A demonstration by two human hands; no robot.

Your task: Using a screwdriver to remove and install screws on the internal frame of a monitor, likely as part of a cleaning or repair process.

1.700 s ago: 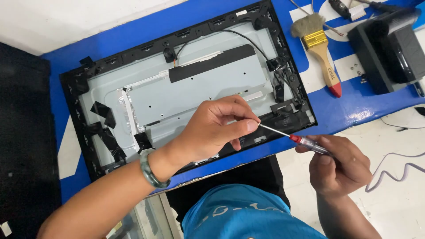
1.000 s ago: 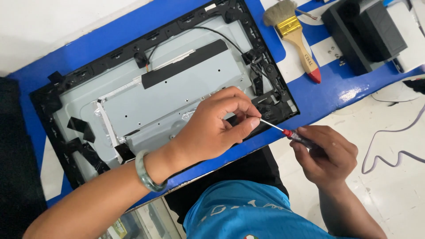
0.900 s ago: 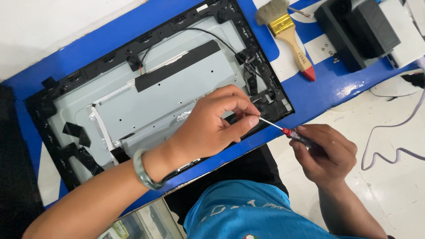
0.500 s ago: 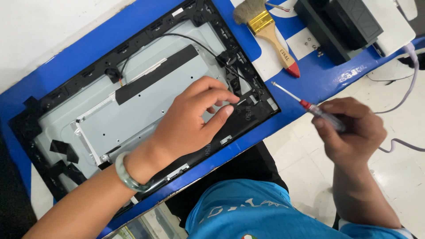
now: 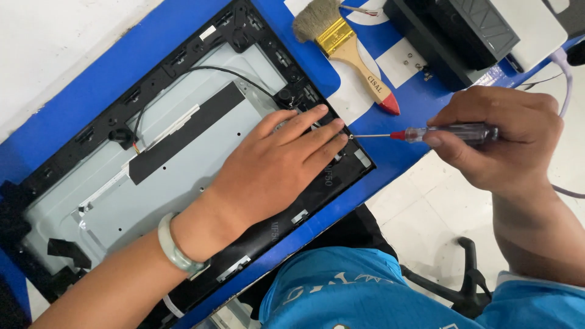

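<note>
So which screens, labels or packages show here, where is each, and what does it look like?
Opened display panel: flat on the blue table, black frame, grey metal back, left hand resting on it.
White sticker: small rectangle on the frame's far edge.
Printed mark: dark lettering on the paintbrush handle.
No packages.

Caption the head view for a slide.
Left hand flat on an opened monitor back panel; right hand holds a red-tipped screwdriver at its edge.

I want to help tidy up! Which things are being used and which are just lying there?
In use:
screwdriver in the right hand
monitor back panel under the left hand

Lying about:
paintbrush
black box
small screws
</note>
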